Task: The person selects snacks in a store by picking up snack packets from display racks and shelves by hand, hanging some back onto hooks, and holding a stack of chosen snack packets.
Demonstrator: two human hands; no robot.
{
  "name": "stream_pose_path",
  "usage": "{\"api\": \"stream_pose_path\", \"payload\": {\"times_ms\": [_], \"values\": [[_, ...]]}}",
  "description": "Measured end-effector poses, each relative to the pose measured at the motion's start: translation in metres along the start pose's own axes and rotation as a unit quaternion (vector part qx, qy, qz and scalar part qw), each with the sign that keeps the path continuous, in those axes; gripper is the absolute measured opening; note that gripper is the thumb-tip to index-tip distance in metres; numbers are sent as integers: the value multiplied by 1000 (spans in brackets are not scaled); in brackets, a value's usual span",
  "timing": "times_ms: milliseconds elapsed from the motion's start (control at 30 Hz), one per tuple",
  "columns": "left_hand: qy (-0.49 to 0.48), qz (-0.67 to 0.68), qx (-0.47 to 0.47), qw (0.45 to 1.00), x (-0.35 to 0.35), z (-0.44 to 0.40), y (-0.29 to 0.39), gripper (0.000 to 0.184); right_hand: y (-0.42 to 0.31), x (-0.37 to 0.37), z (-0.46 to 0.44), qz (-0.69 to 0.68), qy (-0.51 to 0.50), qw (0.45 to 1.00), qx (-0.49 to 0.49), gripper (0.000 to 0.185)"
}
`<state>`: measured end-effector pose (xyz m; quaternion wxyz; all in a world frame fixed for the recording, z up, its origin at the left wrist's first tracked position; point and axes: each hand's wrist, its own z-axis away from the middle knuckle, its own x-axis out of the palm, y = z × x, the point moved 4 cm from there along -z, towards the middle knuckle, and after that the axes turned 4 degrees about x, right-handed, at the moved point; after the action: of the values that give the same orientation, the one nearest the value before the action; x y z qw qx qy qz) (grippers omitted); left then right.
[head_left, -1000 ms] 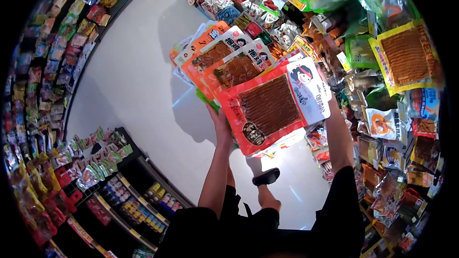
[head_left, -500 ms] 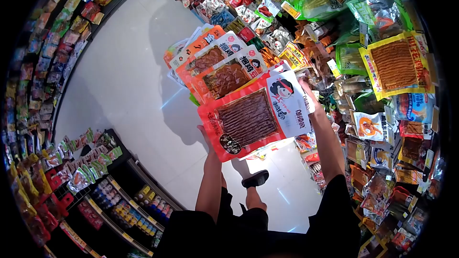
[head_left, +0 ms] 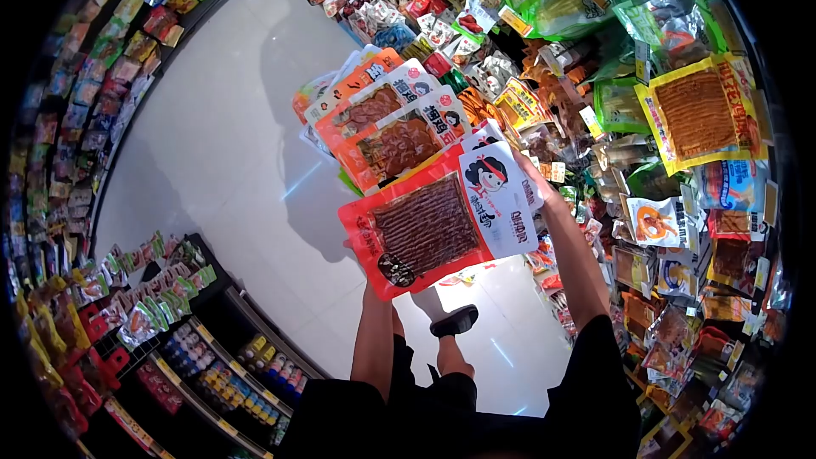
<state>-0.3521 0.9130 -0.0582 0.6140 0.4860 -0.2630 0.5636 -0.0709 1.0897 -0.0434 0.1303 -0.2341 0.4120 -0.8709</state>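
A fanned stack of flat snack packets is held out in front of me. On top lies a red-and-white snack packet with a clear window showing dark brown strips and a cartoon head printed on its white end. My right hand grips this packet by its white right end, fingers partly out of sight behind it. Fanned out behind are orange-and-white packets of brown food pieces. My left hand bears the stack from below at the lower left, with its fingers mostly hidden by the packets.
Hanging and stacked snack bags fill the shelves on the right, among them a yellow-edged bag. More shelves curve along the left. At lower left stands a rack of small bottles and packets. Pale floor tiles lie between.
The top red-and-white packet has shifted left and slightly down and turned a little, with my right hand moving along. More of a similar packet's white end shows behind it.
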Motion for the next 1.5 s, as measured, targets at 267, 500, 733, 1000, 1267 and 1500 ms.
{"api": "stream_pose_path", "payload": {"times_ms": [267,500,733,1000,1267,1500], "values": [[26,-6,6,1000,16,13,6,89,-19,2,13,-70,91,990,78,60],[33,-33,5,999,30,24,13,76,-60,25,43,41,25,999,-9,77],[43,-48,4,998,19,15,2,69,-85,56,70,188,23,979,-74,73],[38,-217,113,969,35,7,-3,52,-86,32,60,269,96,955,-77,51],[42,-355,113,927,57,22,12,59,-108,43,64,450,209,868,-22,62],[42,-416,87,904,52,29,14,63,-114,50,99,358,369,855,-68,84]]}}
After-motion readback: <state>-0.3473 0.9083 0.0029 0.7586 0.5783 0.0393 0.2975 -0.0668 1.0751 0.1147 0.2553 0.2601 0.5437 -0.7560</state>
